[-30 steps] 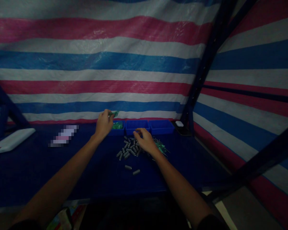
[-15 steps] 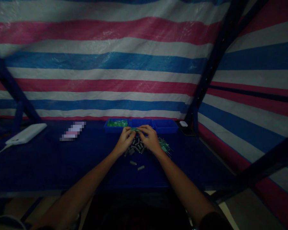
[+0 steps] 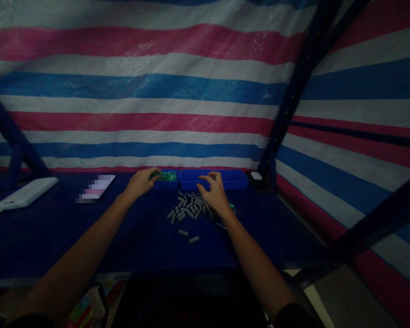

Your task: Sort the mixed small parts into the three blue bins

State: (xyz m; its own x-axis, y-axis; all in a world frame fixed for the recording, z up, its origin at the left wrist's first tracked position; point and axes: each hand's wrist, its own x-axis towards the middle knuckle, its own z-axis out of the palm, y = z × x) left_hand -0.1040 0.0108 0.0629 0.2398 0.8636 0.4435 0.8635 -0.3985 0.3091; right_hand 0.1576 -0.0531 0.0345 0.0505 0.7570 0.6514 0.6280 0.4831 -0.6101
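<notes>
My left hand (image 3: 141, 184) is at the left end of a blue bin (image 3: 167, 185) that holds shiny green pieces (image 3: 168, 176). Its thumb and forefinger close on a small green piece (image 3: 154, 174), whose exact kind is too dark to make out. My right hand (image 3: 213, 192) hovers over a pile of small grey metal cylinders (image 3: 187, 210), in front of another blue bin (image 3: 234, 184). Its fingers are curved and apart, with nothing visible between them. Partly behind the right wrist lie green pieces with thin wire-like ends (image 3: 233, 207).
Two loose cylinders (image 3: 194, 239) lie nearer the front edge of the blue table (image 3: 140, 246). To the left are a phone (image 3: 97, 188) and a white power bank (image 3: 26, 193) with a cable. A small white case (image 3: 256, 176) sits right of the bins, beside a blue frame post (image 3: 272, 168).
My hands were together over the pile around a green piece. The left has moved left to the green-filled bin; the right has let go and opened, uncovering more cylinders.
</notes>
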